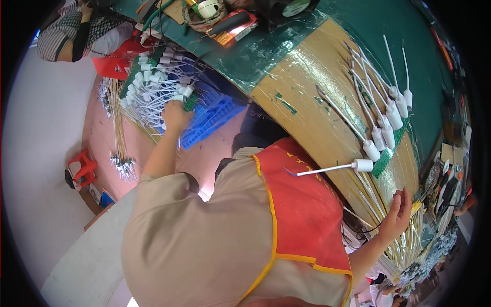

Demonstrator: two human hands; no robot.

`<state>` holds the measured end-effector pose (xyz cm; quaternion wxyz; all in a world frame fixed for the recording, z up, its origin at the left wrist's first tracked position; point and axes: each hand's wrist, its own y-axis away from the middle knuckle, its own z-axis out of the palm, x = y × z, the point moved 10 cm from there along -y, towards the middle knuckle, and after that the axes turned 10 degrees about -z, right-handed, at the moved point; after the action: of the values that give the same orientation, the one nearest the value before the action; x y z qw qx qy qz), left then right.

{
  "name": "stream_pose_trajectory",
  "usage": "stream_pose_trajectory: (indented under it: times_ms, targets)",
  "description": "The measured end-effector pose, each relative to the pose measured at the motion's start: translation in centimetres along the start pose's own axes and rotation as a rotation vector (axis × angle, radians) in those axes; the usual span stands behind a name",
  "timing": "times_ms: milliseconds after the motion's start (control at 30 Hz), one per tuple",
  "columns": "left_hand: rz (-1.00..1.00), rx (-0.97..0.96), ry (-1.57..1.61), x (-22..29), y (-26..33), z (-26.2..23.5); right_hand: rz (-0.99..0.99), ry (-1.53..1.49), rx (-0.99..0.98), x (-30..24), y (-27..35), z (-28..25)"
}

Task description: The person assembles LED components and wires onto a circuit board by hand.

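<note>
My left hand point(176, 115) reaches out to the left into a heap of white-capped wire pieces point(153, 84) lying on a blue crate point(215, 115). Its fingers are curled into the heap and partly hidden. My right hand point(399, 212) rests with fingers spread on a bundle of pale yellow wires point(371, 197) at the edge of the yellow-topped bench point(302, 87). A row of several white-capped pieces with white leads point(391, 115) lies on the bench beyond that hand. One more capped piece point(362, 165) lies nearest my chest. My beige shirt and red vest fill the middle.
A green table surface point(424, 46) lies behind the bench, with a red and black tool point(232, 26) and a tape roll point(207, 10) at the top. Another person in a striped top point(66, 36) sits at upper left. A red stool point(82, 169) and wire bundles point(120, 153) are on the floor.
</note>
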<state>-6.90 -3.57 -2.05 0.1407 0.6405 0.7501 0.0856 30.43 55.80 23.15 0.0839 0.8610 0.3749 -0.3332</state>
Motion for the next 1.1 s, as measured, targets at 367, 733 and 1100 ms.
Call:
stream_pose_trajectory:
  times_ms: [367, 733, 1100]
  targets:
    - [0.301, -0.39, 1.28, -6.6, 5.8, -22.0, -0.02, -0.155, 0.051, 3.4, 1.3, -1.4]
    - [0.76, -0.411, 1.024, 26.4, 22.0, -35.4, -0.18, -0.229, 0.07, 1.0, 3.1, -1.8]
    - [1.093, -0.184, 0.451, 50.7, 28.9, -23.9, -0.125, -0.281, 0.079, 3.0, 5.1, -2.6]
